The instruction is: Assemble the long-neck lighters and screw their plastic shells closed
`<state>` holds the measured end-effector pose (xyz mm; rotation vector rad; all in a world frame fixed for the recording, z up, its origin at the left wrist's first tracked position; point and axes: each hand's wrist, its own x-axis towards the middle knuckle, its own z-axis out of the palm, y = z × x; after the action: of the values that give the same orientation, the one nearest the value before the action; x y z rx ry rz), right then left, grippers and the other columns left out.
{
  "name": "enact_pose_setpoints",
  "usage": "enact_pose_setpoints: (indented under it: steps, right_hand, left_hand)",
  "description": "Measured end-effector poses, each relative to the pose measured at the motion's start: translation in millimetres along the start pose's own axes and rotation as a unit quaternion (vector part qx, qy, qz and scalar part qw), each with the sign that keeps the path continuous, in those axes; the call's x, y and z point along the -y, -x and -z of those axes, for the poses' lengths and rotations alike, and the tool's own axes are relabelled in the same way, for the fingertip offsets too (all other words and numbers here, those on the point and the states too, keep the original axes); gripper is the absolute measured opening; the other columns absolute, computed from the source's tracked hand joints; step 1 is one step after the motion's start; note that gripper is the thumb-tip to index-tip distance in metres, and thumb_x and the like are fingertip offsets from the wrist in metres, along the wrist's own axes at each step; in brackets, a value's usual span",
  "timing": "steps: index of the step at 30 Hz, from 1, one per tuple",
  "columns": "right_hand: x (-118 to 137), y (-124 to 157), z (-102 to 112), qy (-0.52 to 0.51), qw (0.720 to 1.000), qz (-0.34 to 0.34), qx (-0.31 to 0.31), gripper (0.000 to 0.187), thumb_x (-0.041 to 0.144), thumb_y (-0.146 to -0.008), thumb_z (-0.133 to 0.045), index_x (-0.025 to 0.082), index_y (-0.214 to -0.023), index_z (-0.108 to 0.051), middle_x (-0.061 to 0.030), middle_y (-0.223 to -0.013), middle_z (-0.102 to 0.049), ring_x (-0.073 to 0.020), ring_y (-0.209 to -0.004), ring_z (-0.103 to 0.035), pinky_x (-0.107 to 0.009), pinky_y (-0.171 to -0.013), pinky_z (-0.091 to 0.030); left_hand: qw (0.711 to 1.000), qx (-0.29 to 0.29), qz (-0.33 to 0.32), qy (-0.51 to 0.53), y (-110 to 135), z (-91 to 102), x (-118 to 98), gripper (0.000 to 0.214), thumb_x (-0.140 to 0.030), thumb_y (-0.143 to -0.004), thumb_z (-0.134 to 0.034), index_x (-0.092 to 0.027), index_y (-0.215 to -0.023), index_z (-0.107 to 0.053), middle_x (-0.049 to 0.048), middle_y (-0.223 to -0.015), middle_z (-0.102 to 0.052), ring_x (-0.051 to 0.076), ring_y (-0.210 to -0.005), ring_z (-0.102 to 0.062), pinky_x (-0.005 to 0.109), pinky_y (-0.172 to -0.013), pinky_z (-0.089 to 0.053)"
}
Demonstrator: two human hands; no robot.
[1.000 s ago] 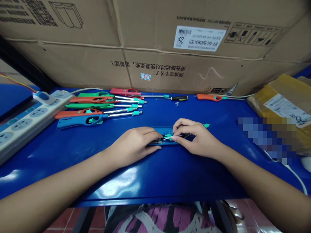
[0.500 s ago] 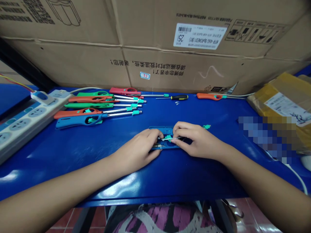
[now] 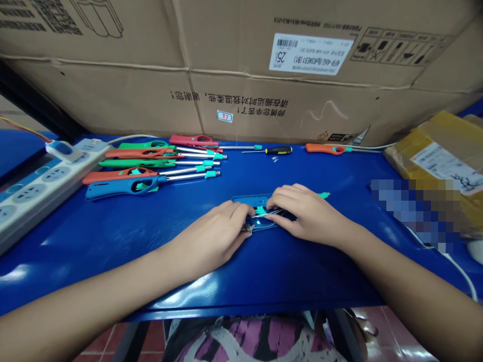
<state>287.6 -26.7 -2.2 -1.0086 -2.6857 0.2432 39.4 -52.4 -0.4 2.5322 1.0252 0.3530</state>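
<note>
An opened blue lighter body (image 3: 255,203) lies flat on the blue table (image 3: 113,236) in the middle. My left hand (image 3: 215,236) rests on its left end, fingers curled and pressing it down. My right hand (image 3: 302,211) covers its right part, fingertips pinched on a thin white wire and a teal piece inside the shell. The lighter's teal tip (image 3: 323,195) sticks out past my right hand. Much of the shell is hidden under both hands.
Several finished long lighters (image 3: 151,166) in red, green, orange and blue lie at the back left. A screwdriver (image 3: 277,150) and an orange lighter (image 3: 326,149) lie by the cardboard boxes (image 3: 241,75). A power strip (image 3: 33,186) sits left, a yellow parcel (image 3: 441,156) right.
Both hands have closed in on the blue shell; my right fingers moved slightly left and down over the wire. The shell has hardly shifted.
</note>
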Motion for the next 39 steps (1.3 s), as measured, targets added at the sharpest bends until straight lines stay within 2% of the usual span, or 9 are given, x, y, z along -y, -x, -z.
enact_pose_setpoints:
  steps: [7, 13, 19, 22, 25, 28, 33, 36, 39]
  right_hand:
    - [-1.1, -0.6, -0.5, 0.052, 0.999, 0.006, -0.004, 0.021, 0.029, -0.103, -0.049, 0.017, -0.093, -0.063, -0.0051, -0.092, -0.067, -0.0201, -0.086, -0.06, -0.033, -0.08, -0.04]
    - [-0.6, -2.7, 0.8, 0.056, 0.998, -0.014, -0.02, 0.021, 0.03, -0.105, -0.045, 0.018, -0.093, -0.058, -0.0057, -0.09, -0.066, -0.0202, -0.081, -0.056, -0.033, -0.076, -0.037]
    - [0.0, -2.0, 2.4, 0.043, 0.999, -0.025, -0.012, 0.016, 0.035, -0.102, -0.053, 0.019, -0.104, -0.056, -0.0079, -0.103, -0.067, -0.0225, -0.093, -0.057, -0.034, -0.081, -0.037]
    - [0.1, 0.7, 9.1, 0.021, 1.0, -0.01, 0.005, 0.016, 0.036, -0.1, -0.055, 0.02, -0.102, -0.057, -0.0076, -0.104, -0.065, -0.0229, -0.096, -0.056, -0.035, -0.083, -0.038]
    - [-2.4, 4.5, 18.1, 0.024, 0.999, -0.01, 0.035, 0.017, 0.036, -0.098, -0.058, 0.02, -0.105, -0.059, -0.0078, -0.106, -0.065, -0.0241, -0.098, -0.057, -0.037, -0.086, -0.039]
    - [-8.0, 8.0, 24.1, 0.008, 0.998, -0.028, 0.059, 0.023, 0.04, -0.096, -0.062, 0.021, -0.109, -0.058, -0.0067, -0.107, -0.067, -0.0242, -0.099, -0.059, -0.038, -0.087, -0.039]
    - [-13.8, 10.8, 25.8, -0.046, 0.993, -0.037, 0.1, 0.028, 0.048, -0.092, -0.066, 0.022, -0.099, -0.061, -0.0031, -0.095, -0.068, -0.0208, -0.087, -0.059, -0.036, -0.083, -0.041]
    - [-13.7, 12.0, 27.7, -0.078, 0.991, -0.032, 0.1, 0.024, 0.044, -0.092, -0.066, 0.023, -0.102, -0.062, -0.0032, -0.098, -0.068, -0.02, -0.09, -0.06, -0.036, -0.085, -0.042]
    - [-15.5, 13.6, 30.4, -0.083, 0.991, -0.035, 0.099, 0.013, 0.028, -0.092, -0.061, 0.024, -0.104, -0.063, -0.0028, -0.099, -0.068, -0.0202, -0.094, -0.06, -0.038, -0.088, -0.042]
  left_hand:
    - [0.998, -0.045, 0.004, 0.052, 0.1, -2.3, 7.0, 0.025, -0.026, -0.101, -0.054, -0.019, -0.124, -0.048, 0.0067, -0.107, -0.064, 0.021, -0.098, -0.063, 0.037, -0.084, -0.054]
    - [0.995, -0.094, -0.026, 0.032, -4.6, -1.3, 10.8, 0.015, -0.021, -0.104, -0.045, -0.018, -0.117, -0.053, 0.0067, -0.11, -0.064, 0.021, -0.104, -0.061, 0.036, -0.09, -0.052]
    - [0.995, -0.056, -0.034, -0.069, -4.5, 6.3, 9.4, 0.031, -0.048, -0.093, -0.064, -0.018, -0.099, -0.063, 0.0059, -0.094, -0.065, 0.024, -0.089, -0.06, 0.038, -0.078, -0.051]
    - [0.993, -0.039, -0.025, -0.11, -4.6, 8.1, 11.2, 0.029, -0.045, -0.09, -0.069, -0.017, -0.097, -0.065, 0.007, -0.095, -0.065, 0.026, -0.089, -0.06, 0.039, -0.076, -0.051]
    - [0.996, -0.019, -0.012, -0.085, -4.5, 8.3, 12.9, 0.02, -0.038, -0.094, -0.065, -0.018, -0.096, -0.065, 0.0059, -0.096, -0.065, 0.025, -0.09, -0.061, 0.038, -0.077, -0.051]
    - [1.0, -0.009, 0.012, -0.02, -4.4, 8.3, 11.1, 0.02, -0.039, -0.096, -0.062, -0.019, -0.095, -0.064, 0.0039, -0.096, -0.066, 0.023, -0.091, -0.063, 0.035, -0.077, -0.051]
    - [0.998, -0.012, 0.029, 0.049, -5.5, 8.9, 5.7, 0.023, -0.039, -0.101, -0.053, -0.02, -0.095, -0.065, 0.0016, -0.089, -0.068, 0.019, -0.085, -0.064, 0.033, -0.073, -0.049]
    - [0.999, -0.017, 0.03, 0.032, -6.0, 8.4, 6.6, 0.027, -0.039, -0.103, -0.048, -0.02, -0.099, -0.067, 0.0032, -0.094, -0.069, 0.02, -0.089, -0.065, 0.034, -0.078, -0.051]
    - [0.999, -0.035, 0.017, -0.028, -6.1, 7.7, 10.0, 0.029, -0.037, -0.105, -0.045, -0.019, -0.109, -0.068, 0.0064, -0.103, -0.068, 0.023, -0.098, -0.064, 0.039, -0.087, -0.052]
